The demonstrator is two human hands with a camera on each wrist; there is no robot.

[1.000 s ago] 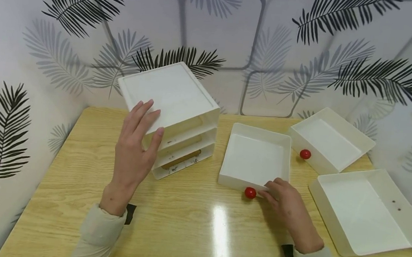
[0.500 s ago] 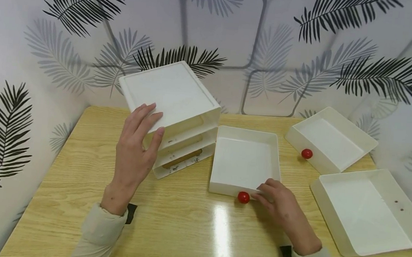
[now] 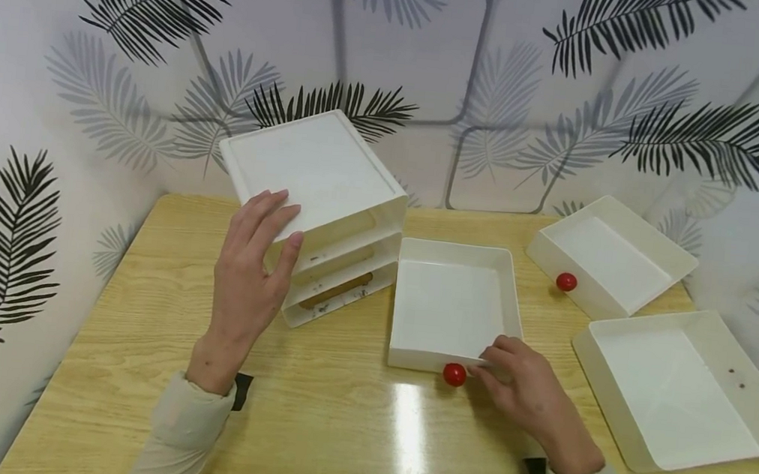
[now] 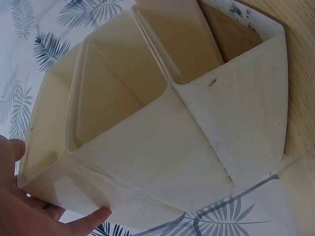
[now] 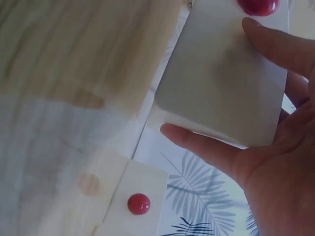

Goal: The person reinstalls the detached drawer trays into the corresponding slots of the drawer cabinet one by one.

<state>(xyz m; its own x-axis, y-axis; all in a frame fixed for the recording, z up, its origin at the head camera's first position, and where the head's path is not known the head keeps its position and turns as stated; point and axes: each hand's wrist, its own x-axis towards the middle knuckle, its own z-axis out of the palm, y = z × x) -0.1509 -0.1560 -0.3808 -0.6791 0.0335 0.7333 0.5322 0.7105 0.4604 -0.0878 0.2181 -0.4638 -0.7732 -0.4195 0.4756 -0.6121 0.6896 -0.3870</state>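
On the left stands a white three-level drawer cabinet (image 3: 317, 171), its front openings bare of drawers. My left hand (image 3: 247, 278) rests on its top at the near left corner, fingers spread. In the left wrist view one finger lies along the cabinet's side wall (image 4: 142, 167). To the cabinet's right is a shallow white drawer (image 3: 455, 304) with a round red knob (image 3: 454, 374) on its front. With thumb and fingers my right hand (image 3: 531, 393) pinches that drawer's front wall, right of the knob. In the right wrist view one finger stretches along the drawer's side edge.
At the back right sits another white drawer (image 3: 615, 257), its red knob (image 3: 566, 282) facing the near left. A deeper white drawer (image 3: 684, 392) lies at the right with two small dark holes in one wall. The wooden table (image 3: 322, 428) meets a leaf-patterned backdrop (image 3: 408, 59) behind.
The shallow drawer slid left beside the cabinet with my right hand, then came slightly nearer and a little right. My left hand and the cabinet stay in place.
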